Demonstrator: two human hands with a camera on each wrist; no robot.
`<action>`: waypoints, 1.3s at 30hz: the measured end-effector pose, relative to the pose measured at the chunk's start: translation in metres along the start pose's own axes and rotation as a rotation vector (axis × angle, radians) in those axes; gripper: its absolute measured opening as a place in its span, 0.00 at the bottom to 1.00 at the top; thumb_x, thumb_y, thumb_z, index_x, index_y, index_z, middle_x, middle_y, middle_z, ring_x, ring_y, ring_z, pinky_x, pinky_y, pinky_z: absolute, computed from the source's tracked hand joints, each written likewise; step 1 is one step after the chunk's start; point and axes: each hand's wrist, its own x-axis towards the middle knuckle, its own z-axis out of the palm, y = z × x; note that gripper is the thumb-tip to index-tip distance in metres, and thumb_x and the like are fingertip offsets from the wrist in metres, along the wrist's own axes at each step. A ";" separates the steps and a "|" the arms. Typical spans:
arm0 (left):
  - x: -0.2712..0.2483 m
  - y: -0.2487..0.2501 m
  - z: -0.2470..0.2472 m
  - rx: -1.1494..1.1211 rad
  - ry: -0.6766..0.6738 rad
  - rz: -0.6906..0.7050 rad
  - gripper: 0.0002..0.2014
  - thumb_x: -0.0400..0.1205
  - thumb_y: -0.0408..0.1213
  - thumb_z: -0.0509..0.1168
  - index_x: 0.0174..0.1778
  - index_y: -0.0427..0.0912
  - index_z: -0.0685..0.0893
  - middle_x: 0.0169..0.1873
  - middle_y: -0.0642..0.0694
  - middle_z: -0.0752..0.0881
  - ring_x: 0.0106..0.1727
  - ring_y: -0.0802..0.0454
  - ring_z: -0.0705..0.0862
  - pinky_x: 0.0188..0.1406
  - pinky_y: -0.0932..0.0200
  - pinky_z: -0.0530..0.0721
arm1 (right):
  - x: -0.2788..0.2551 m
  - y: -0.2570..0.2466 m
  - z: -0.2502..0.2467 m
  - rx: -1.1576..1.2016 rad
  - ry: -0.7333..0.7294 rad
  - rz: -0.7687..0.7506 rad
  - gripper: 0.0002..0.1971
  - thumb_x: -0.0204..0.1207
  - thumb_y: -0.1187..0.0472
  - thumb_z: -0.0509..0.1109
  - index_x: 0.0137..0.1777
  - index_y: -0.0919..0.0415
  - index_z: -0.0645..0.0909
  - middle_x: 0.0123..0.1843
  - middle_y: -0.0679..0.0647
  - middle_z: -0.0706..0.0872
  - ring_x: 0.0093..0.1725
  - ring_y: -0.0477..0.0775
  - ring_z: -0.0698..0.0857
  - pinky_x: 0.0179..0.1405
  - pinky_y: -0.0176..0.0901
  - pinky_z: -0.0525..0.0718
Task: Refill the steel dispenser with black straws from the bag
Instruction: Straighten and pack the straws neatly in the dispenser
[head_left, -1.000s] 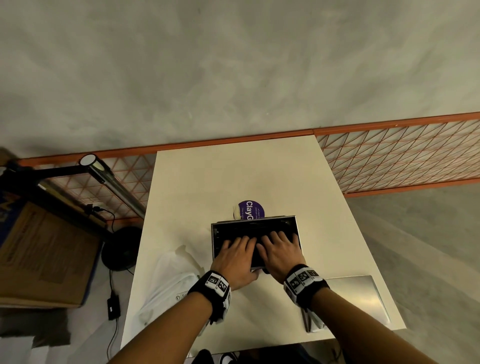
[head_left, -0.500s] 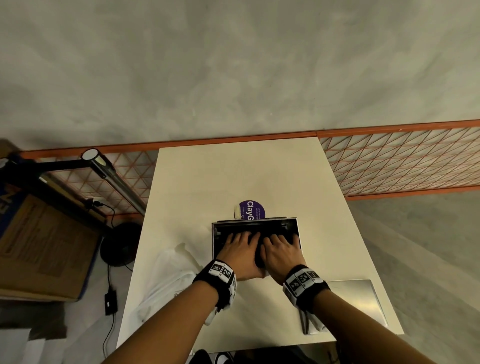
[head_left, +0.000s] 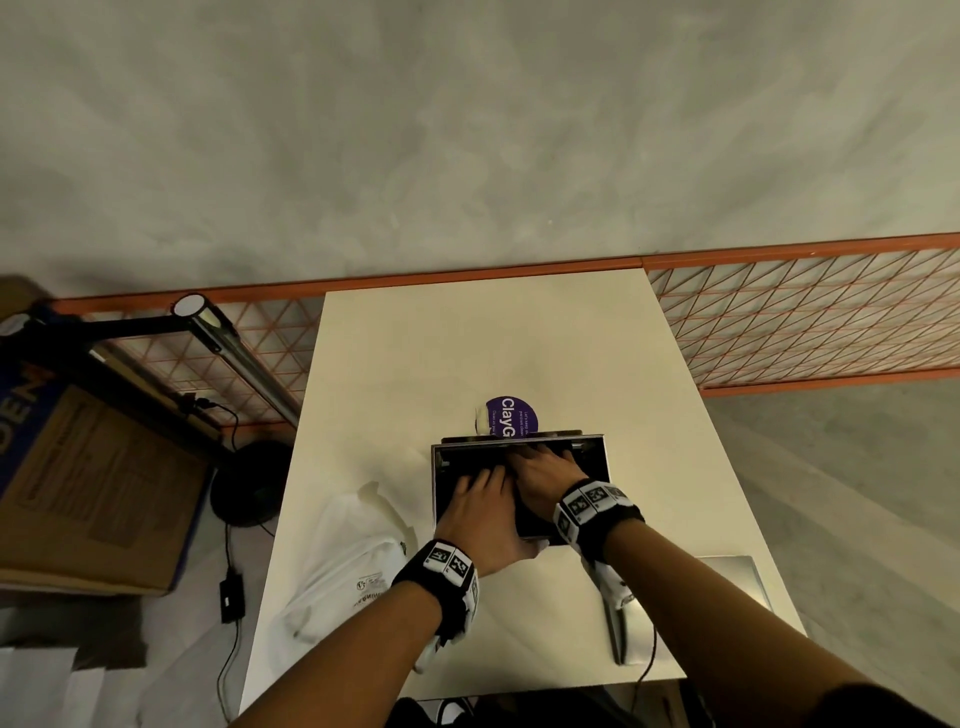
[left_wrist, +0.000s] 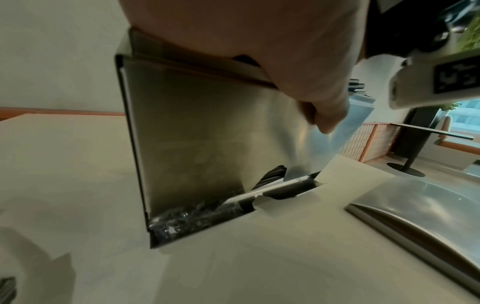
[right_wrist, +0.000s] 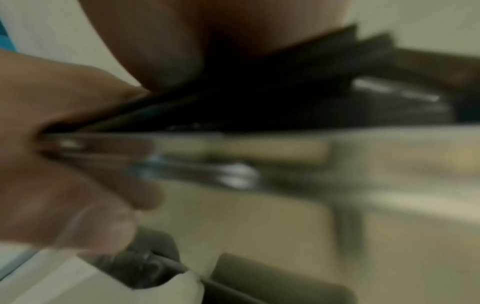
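Both hands are down inside the open top of the steel dispenser (head_left: 519, 488), lying on the black straws (head_left: 470, 460) that fill it. The left hand (head_left: 480, 512) lies flat with its fingers fairly straight and spread over the straws near the box's left half. In the left wrist view its thumb (left_wrist: 326, 115) hangs down the outside of the front steel wall (left_wrist: 207, 133), touching it. The right hand (head_left: 545, 475) reaches further in, its fingers stretched toward the back edge and pressing on the straws. The right wrist view is badly blurred; it shows only dark straws (right_wrist: 259, 98) under the palm, so whether any fingers curl round a bundle cannot be told.

The dispenser stands near the middle of a pale table (head_left: 467, 353). At its foot a slot shows straw ends (left_wrist: 270, 176). The white bag (head_left: 343, 566) lies just left of the box, a steel lid (head_left: 737, 577) to the right, and a purple round sticker (head_left: 511, 415) just behind.
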 end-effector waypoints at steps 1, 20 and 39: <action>-0.001 -0.001 0.002 0.001 0.002 0.004 0.47 0.66 0.77 0.58 0.75 0.47 0.73 0.68 0.49 0.77 0.70 0.47 0.75 0.75 0.46 0.68 | 0.002 0.001 0.001 0.007 -0.012 0.012 0.24 0.83 0.57 0.53 0.80 0.50 0.66 0.80 0.53 0.71 0.79 0.61 0.67 0.72 0.72 0.66; -0.009 -0.001 0.002 -0.018 0.130 0.061 0.46 0.65 0.70 0.66 0.73 0.44 0.73 0.74 0.44 0.71 0.78 0.42 0.69 0.84 0.40 0.62 | -0.002 0.012 0.012 -0.068 0.015 0.023 0.18 0.83 0.54 0.50 0.68 0.54 0.73 0.70 0.56 0.81 0.68 0.62 0.81 0.67 0.69 0.70; 0.003 -0.008 -0.009 0.041 0.123 0.020 0.40 0.69 0.78 0.59 0.64 0.48 0.77 0.59 0.50 0.82 0.60 0.47 0.79 0.66 0.44 0.74 | -0.038 0.020 0.020 -0.359 0.256 -0.046 0.19 0.80 0.48 0.43 0.53 0.52 0.75 0.52 0.53 0.80 0.52 0.61 0.78 0.50 0.58 0.72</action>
